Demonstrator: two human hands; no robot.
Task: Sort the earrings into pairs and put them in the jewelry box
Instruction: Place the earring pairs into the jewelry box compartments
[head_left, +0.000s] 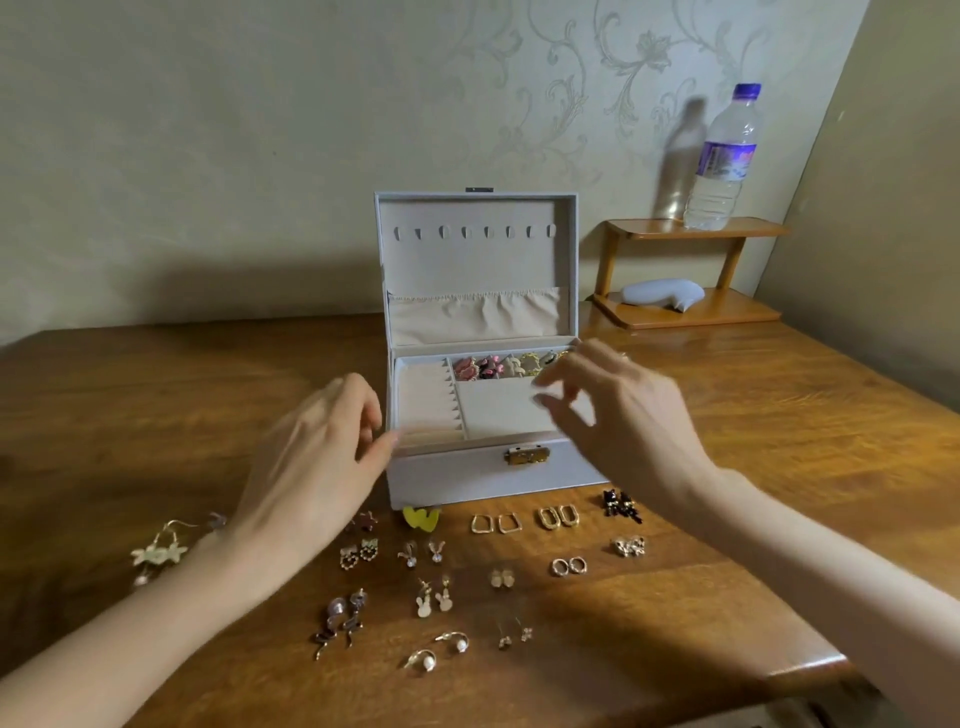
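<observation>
Open pale-grey jewelry box (467, 475) on brown wooden table (779, 415); assorted small earrings (621, 505) paired before it; left grip (317, 457) and right grip (623, 410) loosely spread, empty.

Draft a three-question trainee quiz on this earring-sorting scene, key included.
1. True or false: the jewelry box has its lid shut.
2. Where do the stored earrings sit? A: the box's back row. B: the lid pocket. C: the box's front-left section.
3. Fill in: the water bottle stands on a small wooden ____.
Key: 1 false; 2 A; 3 shelf.
</observation>
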